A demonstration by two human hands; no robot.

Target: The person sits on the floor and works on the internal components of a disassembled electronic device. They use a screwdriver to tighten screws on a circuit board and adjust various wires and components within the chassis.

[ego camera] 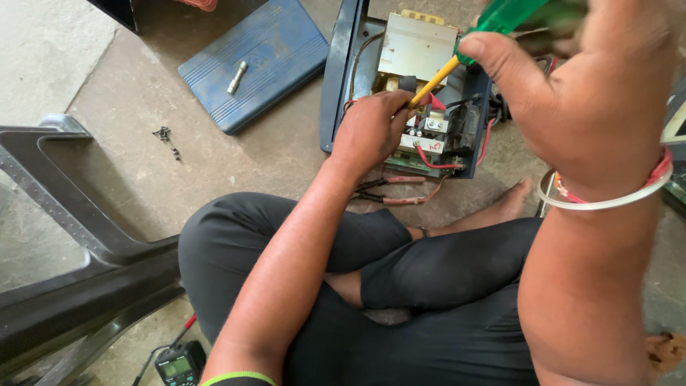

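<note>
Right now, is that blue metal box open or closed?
Open. The blue box has no cover: its transformer, red wires and terminals show, and the blue cover lies beside it.

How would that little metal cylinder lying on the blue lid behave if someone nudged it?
The metal cylinder is round and lies on its side, so it would probably roll. The blue lid has ridges, which might catch it or steer it along them. It looks small and solid, likely stiff and light to lift, though easy to fumble.

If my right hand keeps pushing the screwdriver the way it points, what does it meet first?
Probably the left hand: the right hand's green-handled, yellow-shafted screwdriver aims at its fingers, beside the white terminal block. Depth is unclear.
</note>
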